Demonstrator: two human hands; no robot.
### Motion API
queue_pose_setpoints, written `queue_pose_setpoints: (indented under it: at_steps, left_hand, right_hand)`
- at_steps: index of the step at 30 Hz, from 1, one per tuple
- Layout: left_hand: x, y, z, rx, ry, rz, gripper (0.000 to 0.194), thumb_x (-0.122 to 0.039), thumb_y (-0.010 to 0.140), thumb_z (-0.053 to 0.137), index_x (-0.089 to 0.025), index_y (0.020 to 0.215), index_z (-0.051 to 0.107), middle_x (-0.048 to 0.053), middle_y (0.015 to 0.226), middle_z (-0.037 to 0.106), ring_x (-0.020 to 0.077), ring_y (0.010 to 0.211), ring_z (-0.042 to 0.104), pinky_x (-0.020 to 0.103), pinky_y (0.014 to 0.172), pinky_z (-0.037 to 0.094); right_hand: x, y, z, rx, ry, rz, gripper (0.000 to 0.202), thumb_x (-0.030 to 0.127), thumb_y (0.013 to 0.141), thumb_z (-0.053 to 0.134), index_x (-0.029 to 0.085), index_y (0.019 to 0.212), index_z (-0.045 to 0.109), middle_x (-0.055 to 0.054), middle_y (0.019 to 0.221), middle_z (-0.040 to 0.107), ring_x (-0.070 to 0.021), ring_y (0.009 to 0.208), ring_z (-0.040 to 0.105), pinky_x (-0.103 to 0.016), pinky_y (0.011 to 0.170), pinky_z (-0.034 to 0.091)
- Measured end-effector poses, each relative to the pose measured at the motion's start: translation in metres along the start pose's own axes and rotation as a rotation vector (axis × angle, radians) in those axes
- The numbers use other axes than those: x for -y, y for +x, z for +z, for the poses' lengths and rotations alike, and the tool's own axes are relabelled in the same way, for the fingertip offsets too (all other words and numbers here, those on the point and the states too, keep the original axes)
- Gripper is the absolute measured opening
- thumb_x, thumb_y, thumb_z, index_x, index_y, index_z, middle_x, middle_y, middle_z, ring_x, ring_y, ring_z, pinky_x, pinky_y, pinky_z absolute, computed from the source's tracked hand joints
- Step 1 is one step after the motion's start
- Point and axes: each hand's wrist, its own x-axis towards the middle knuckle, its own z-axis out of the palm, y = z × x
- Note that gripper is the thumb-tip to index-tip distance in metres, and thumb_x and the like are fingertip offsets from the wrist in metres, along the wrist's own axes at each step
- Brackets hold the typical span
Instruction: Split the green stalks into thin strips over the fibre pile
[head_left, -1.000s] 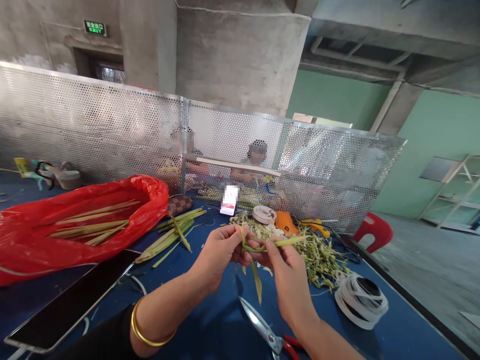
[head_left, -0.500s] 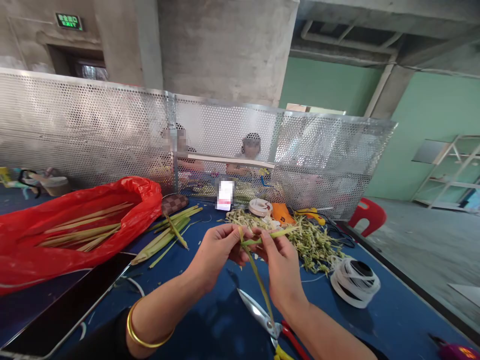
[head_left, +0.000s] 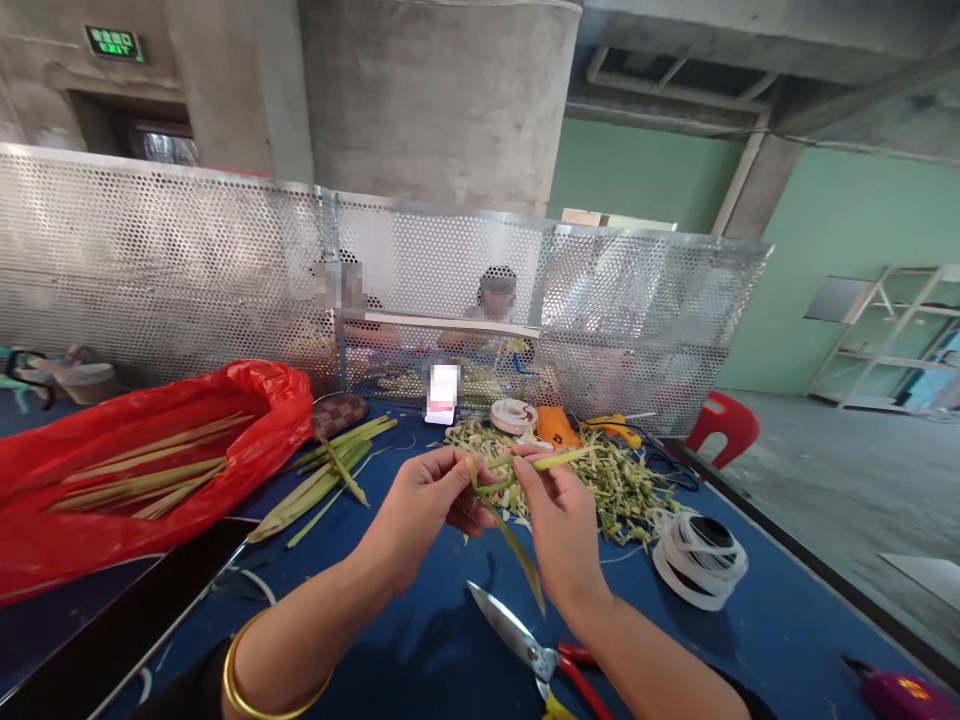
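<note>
Both my hands are raised over the blue table around a green leaf strip (head_left: 568, 457). My left hand (head_left: 424, 500) is closed on one end, thumb and fingers pinching near a fold or crossing. A long, browner tail (head_left: 525, 565) hangs from there. My right hand (head_left: 559, 520) pinches the strip farther along, its pale tip sticking out to the right. Whether it is one piece or two cannot be made out. Below lie shears (head_left: 517, 635) with red and yellow handles, blades pointing away. Behind the hands is a heap of plant scraps (head_left: 630, 490).
At left lie loose leaves (head_left: 300, 505) and a red plastic bag (head_left: 281, 390) holding dry strips. A lit phone (head_left: 442, 395), white roll (head_left: 514, 415) and orange packet (head_left: 556, 428) stand behind. White spool (head_left: 701, 565) at right. Two people sit beyond the perforated screen (head_left: 442, 255).
The gap between my hands has widened slightly, showing more of the strip between them. The hanging tail has swung up and away from the shears. The view has shifted a little.
</note>
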Motion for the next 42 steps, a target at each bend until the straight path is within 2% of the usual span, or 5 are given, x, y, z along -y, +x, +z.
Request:
queue_pose_setpoints:
  at_steps: [7, 16, 24, 30, 42]
  left_hand:
    - [-0.001, 0.000, 0.001, 0.054, -0.037, -0.024, 0.023, -0.037, 0.079, 0.059, -0.016, 0.070, 0.057, 0.002, 0.058, 0.065, 0.0132, 0.048, 0.061, 0.021, 0.045, 0.047]
    - [0.004, 0.002, -0.004, 0.043, -0.153, -0.135, 0.018, -0.027, 0.083, 0.055, -0.012, 0.075, 0.062, 0.005, 0.070, 0.068, 0.0094, 0.049, 0.059, 0.017, 0.044, 0.045]
    - [-0.001, 0.009, -0.013, -0.103, -0.285, -0.165, 0.015, -0.020, 0.084, 0.054, -0.012, 0.077, 0.064, 0.006, 0.075, 0.069, 0.0083, 0.050, 0.059, 0.016, 0.044, 0.047]
    - [0.002, 0.008, -0.012, -0.128, -0.308, -0.198, 0.015, -0.023, 0.082, 0.059, -0.012, 0.075, 0.066, 0.007, 0.077, 0.070, 0.0092, 0.054, 0.061, 0.017, 0.047, 0.049]
    - [-0.002, 0.006, -0.006, -0.156, -0.284, -0.205, 0.016, -0.022, 0.082, 0.057, -0.012, 0.073, 0.064, 0.006, 0.071, 0.069, 0.0087, 0.051, 0.057, 0.019, 0.050, 0.046]
  right_hand:
    - [0.004, 0.006, -0.005, 0.013, 0.024, 0.011, 0.020, 0.036, 0.077, 0.065, 0.018, 0.086, 0.065, -0.006, 0.092, 0.068, -0.0204, 0.085, 0.062, -0.032, 0.072, 0.049]
    - [-0.006, 0.004, 0.002, 0.226, 0.041, 0.390, 0.030, 0.044, 0.071, 0.067, 0.016, 0.072, 0.058, 0.001, 0.061, 0.057, -0.0149, 0.056, 0.056, -0.028, 0.056, 0.046]
    - [-0.017, 0.002, -0.007, 0.018, -0.555, -0.413, 0.063, 0.034, 0.081, 0.060, 0.020, 0.134, 0.031, -0.014, 0.113, 0.055, -0.0220, 0.080, 0.061, -0.041, 0.071, 0.053]
    - [-0.025, -0.004, -0.017, 0.075, -0.744, -1.246, 0.055, 0.013, 0.083, 0.057, 0.021, 0.134, 0.040, -0.013, 0.111, 0.058, -0.0244, 0.105, 0.057, -0.041, 0.087, 0.048]
    - [0.011, 0.009, -0.024, 0.577, -0.699, -1.326, 0.046, 0.010, 0.090, 0.039, 0.010, 0.135, 0.035, -0.010, 0.101, 0.069, -0.0201, 0.098, 0.060, -0.037, 0.087, 0.042]
